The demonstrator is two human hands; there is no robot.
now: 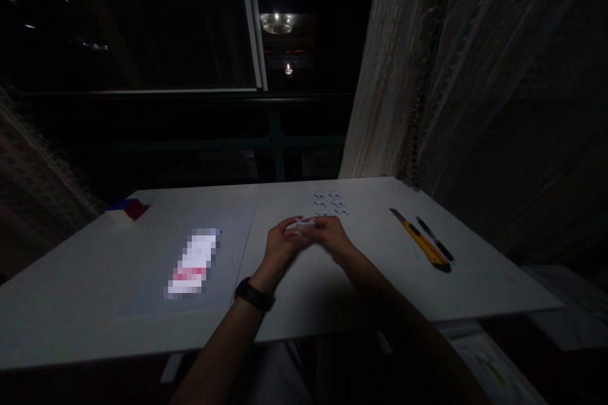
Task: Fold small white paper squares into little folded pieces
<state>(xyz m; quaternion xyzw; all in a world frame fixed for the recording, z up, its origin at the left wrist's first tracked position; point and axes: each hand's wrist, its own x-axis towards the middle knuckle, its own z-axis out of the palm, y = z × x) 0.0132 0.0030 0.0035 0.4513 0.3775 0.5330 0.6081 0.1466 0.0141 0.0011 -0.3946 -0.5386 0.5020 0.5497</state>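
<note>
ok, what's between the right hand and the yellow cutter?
Just bare white table, head view. The right hand and left hand pinch a small white piece.

A black wristwatch (255, 295) with a broad strap circles the left wrist, at seven o'clock from the left hand (280, 247); both forearms are bare.

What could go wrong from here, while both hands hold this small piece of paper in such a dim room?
1. The light is dim, so the small paper piece pinched between the left hand and right hand may slip or tear unnoticed.
2. The utility knife lies beside the right forearm, its blade possibly out; a careless sweep might cut.
3. The loose cutouts just beyond the hands could be scattered by one movement.
</note>
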